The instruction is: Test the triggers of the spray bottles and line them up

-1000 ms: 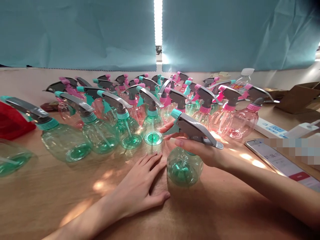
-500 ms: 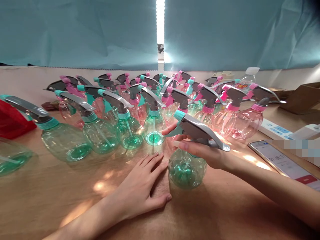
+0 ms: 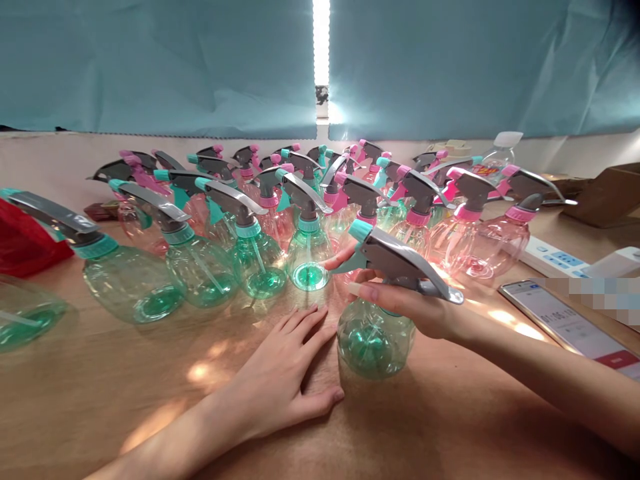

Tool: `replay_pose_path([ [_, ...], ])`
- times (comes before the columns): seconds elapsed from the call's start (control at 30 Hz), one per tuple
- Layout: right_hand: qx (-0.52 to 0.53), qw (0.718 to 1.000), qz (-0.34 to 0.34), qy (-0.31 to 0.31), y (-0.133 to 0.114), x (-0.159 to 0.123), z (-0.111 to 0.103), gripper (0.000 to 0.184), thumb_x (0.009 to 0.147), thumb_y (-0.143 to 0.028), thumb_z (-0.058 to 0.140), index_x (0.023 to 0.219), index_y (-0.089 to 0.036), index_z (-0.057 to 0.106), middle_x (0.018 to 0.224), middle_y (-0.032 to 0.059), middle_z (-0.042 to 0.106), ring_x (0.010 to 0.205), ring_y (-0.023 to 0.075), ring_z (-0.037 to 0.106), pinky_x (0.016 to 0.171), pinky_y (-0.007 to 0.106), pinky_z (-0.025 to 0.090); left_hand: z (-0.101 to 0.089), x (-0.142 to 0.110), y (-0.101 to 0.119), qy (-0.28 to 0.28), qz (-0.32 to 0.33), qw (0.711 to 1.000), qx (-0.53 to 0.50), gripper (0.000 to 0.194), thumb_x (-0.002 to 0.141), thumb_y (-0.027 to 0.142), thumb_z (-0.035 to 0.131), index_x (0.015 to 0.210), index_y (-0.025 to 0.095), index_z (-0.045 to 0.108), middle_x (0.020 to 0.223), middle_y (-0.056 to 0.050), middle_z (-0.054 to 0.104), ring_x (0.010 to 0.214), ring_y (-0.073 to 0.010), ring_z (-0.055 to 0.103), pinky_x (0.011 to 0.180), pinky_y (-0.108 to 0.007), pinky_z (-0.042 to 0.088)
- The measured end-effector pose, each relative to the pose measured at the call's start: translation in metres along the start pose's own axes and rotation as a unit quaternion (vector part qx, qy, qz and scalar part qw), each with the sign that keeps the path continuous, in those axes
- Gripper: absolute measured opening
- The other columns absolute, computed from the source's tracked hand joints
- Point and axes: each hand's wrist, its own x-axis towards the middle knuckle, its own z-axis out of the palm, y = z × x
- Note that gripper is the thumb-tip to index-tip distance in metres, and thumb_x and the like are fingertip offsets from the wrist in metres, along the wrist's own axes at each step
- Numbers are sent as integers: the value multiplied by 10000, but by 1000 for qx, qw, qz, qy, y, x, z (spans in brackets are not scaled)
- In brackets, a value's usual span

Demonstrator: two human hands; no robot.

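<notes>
Here, a rounded, see-through green spray bottle [image 3: 377, 347] with a glossy grey lever stands toward the near edge of the wood-grained table [image 3: 165, 373]. The right hand [image 3: 425, 307] curls round its neck, its far fingers half hidden, one perhaps touching the trigger. The left hand [image 3: 283, 360] lies palm down, fingers loosely spread, grasping nothing. Toward the far edge, translucent pink bottles [image 3: 500, 243] overlap; leftward, another green bottle [image 3: 33, 313] is cut off.
</notes>
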Motion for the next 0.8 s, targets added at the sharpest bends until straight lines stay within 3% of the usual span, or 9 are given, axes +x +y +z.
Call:
replay_pose_path([
  [0.33, 2, 1000, -10, -5, 3, 0, -2, 241, 887, -404, 640, 1082, -271, 592, 745, -29, 580, 638, 145, 547, 719, 326, 488, 0, -1, 0, -2, 2, 1000, 3, 742, 867, 512, 620, 1476, 177, 361, 1510, -166, 407, 1402, -364, 337, 1135, -552, 300],
  [0.63, -44, 999, -27, -9, -12, 0, -7, 144, 907, -385, 577, 846, -255, 559, 647, -36, 487, 519, 120, 425, 552, 282, 433, -1, 0, 1, -10, -11, 1000, -5, 746, 870, 544, 601, 1475, 166, 382, 1516, -180, 404, 1411, -377, 328, 1134, -574, 293],
  [0.8, -95, 995, -27, -1, -13, -1, -8, 177, 909, -388, 577, 798, -250, 588, 642, -21, 501, 558, 132, 451, 484, 263, 381, 0, -1, -1, 7, -9, 1000, -22, 749, 860, 541, 616, 1478, 187, 384, 1516, -171, 409, 1406, -384, 336, 1131, -583, 296],
])
